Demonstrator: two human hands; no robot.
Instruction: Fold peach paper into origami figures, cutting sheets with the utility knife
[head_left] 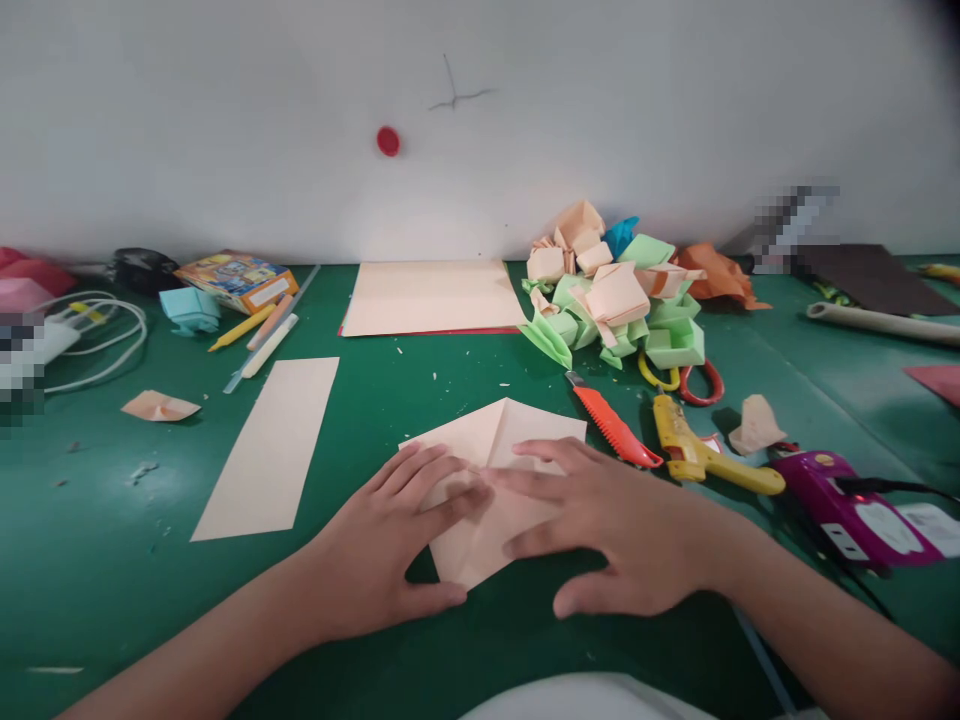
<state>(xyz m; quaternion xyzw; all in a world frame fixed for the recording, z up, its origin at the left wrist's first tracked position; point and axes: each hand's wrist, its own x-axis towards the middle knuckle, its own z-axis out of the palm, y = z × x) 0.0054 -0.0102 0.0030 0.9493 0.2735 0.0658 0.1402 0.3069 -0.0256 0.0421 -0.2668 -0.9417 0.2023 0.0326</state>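
Observation:
A pale peach sheet of paper (480, 440) with a crease down its middle lies on the green table in front of me. My left hand (397, 540) rests on its left side, fingers spread and stretched toward the centre. From the right, my right hand (615, 525) lies across the paper with its fingers apart, the thumb on the table side. The fingertips of both hands come close together near the middle of the sheet, covering part of it. Left of my left hand is a long peach paper strip (274, 450).
Right of the paper lie an orange cutter (619, 425), a yellow glue gun (690, 450), scissors (701, 385) and a purple power strip (847, 510). Folded paper pieces (615, 295) are heaped behind them. Stacked peach sheets (435, 298) lie by the wall; pencils and a box (240, 280) stand left.

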